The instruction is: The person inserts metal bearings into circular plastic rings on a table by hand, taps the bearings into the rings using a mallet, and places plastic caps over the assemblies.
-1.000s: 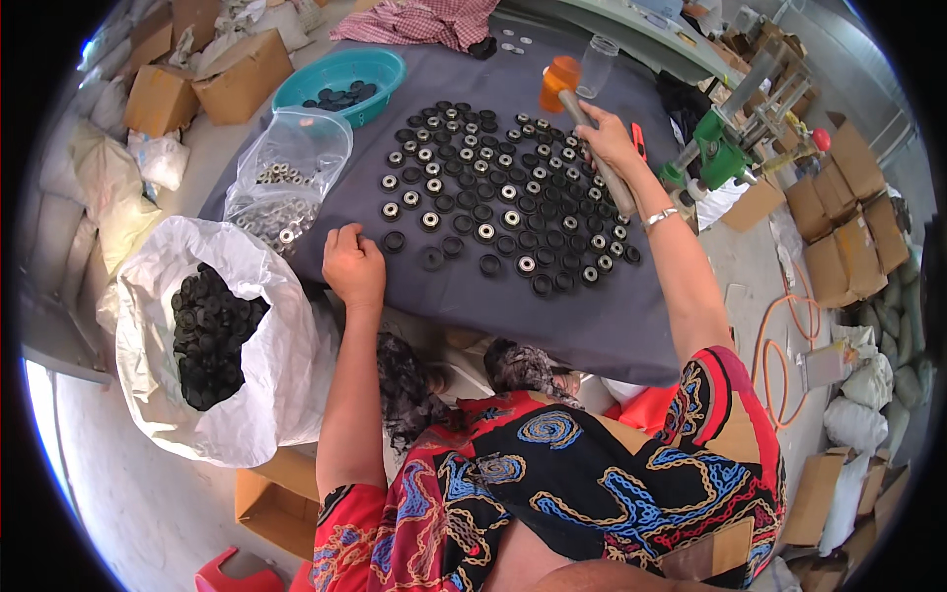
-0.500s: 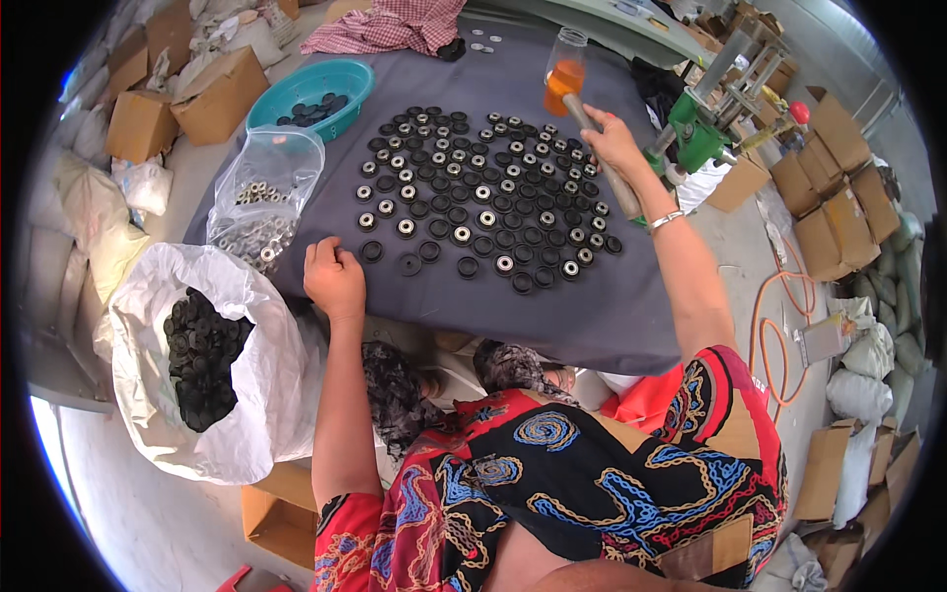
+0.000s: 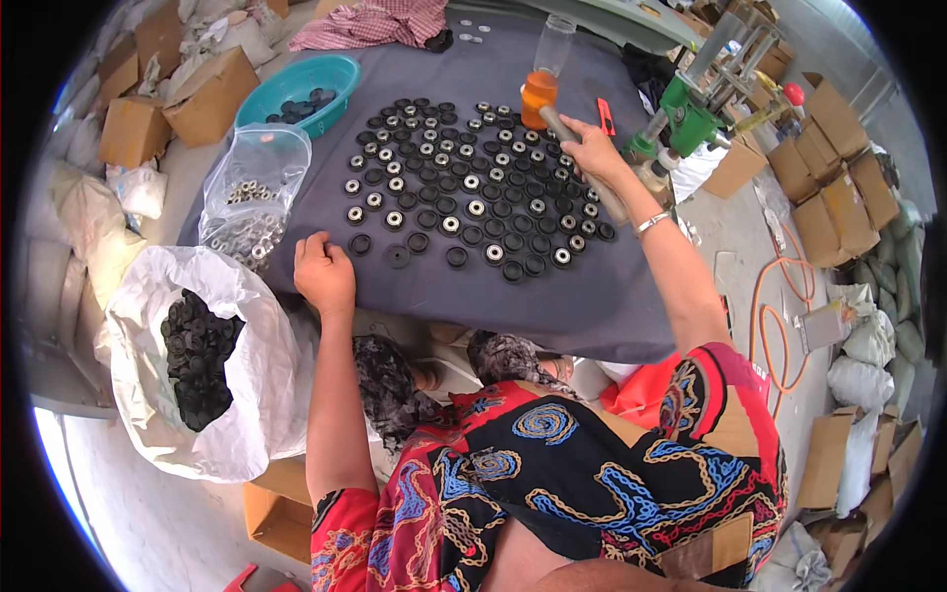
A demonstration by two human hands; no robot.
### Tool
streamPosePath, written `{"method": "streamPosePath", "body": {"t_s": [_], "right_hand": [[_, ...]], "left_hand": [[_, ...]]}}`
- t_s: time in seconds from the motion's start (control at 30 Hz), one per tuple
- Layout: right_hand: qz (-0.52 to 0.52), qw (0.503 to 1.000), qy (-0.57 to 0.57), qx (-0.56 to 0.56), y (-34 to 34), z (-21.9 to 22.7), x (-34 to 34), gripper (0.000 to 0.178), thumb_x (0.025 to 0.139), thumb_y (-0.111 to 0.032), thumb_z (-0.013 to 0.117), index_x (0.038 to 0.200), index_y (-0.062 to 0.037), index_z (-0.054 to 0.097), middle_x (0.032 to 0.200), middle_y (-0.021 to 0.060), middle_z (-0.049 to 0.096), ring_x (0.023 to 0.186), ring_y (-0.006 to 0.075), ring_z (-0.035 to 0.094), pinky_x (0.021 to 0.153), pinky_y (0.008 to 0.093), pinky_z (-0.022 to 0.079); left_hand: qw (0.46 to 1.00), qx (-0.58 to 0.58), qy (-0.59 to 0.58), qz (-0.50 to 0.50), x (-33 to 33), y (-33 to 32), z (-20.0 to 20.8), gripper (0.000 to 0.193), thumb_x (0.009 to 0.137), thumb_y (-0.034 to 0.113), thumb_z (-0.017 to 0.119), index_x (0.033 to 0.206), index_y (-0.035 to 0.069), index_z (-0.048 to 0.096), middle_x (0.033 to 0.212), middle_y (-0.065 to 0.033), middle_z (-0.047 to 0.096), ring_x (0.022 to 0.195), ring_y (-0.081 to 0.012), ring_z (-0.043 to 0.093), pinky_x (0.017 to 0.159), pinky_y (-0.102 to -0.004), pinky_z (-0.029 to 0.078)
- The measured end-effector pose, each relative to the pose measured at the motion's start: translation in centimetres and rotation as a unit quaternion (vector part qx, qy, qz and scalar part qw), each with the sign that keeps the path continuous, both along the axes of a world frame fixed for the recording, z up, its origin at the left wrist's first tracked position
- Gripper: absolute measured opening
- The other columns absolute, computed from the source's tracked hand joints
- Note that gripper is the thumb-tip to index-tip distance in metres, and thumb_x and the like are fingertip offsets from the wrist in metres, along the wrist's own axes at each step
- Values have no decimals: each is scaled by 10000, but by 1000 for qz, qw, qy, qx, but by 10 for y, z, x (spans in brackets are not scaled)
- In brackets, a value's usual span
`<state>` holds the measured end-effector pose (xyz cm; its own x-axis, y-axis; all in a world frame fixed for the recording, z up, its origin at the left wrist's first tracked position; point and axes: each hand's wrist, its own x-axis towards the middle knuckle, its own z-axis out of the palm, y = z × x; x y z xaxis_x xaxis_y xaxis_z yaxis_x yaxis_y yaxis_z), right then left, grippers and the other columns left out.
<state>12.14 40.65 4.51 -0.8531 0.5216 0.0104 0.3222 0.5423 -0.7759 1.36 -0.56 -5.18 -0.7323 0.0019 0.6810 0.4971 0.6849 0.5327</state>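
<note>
My right hand (image 3: 595,153) grips a mallet by its wooden handle (image 3: 609,197). The mallet's orange head (image 3: 539,97) is over the back right of the rings, in front of a clear jar (image 3: 555,44). At the table's near left edge my left hand (image 3: 324,273) is curled into a fist; its inside is hidden. Between the hands many black rings (image 3: 456,257) are spread over the dark cloth, many with a silver bearing (image 3: 494,255) in the middle. Nearest to my left hand are a black ring (image 3: 360,244) and a flat black disc (image 3: 397,257).
Left of the rings are a teal basin (image 3: 345,99) with black parts, a clear bag (image 3: 286,158) of metal bearings and a white sack (image 3: 266,345) of black parts. A green press (image 3: 691,116) stands at the right, near a red object (image 3: 605,116). An orange hose (image 3: 755,335) lies on the floor.
The mallet head has moved left and nearer, away from the jar it overlapped. My right hand has shifted with it, uncovering the red object. My left fist stays at the table edge.
</note>
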Motion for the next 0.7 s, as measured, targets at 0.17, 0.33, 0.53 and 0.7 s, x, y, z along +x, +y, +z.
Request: {"method": "streamPosePath", "body": {"t_s": [0.17,0.33,0.53,0.7], "right_hand": [[0,999,10,-52,-1,12,8,586,863,-77,582,1425,-143,426,739,39,603,479,108,526,420,277,456],[-20,999,34,13,0,14,34,576,861,-80,583,1416,-134,437,744,45,611,463,106,531,421,281,463],[-11,999,5,-36,7,3,31,579,863,-76,580,1419,-130,430,745,36,602,463,113,531,411,283,477],[-23,998,61,2,-22,27,44,576,870,-78,578,1422,-152,429,757,16,597,475,91,514,408,267,466]], "left_hand": [[1000,-7,-13,8,-4,-2,-3,138,741,36,572,860,57,637,827,-111,603,750,-331,595,669,-439,483],[1000,-3,-2,7,-1,-2,0,136,742,38,574,858,59,641,837,-111,608,756,-333,599,670,-439,484],[1000,-7,-6,15,-2,-1,-2,139,742,41,577,861,60,646,841,-111,611,758,-334,602,670,-441,485],[1000,-15,-4,13,-2,-2,-1,137,743,39,575,856,63,648,833,-111,608,752,-333,600,664,-444,482]]}}
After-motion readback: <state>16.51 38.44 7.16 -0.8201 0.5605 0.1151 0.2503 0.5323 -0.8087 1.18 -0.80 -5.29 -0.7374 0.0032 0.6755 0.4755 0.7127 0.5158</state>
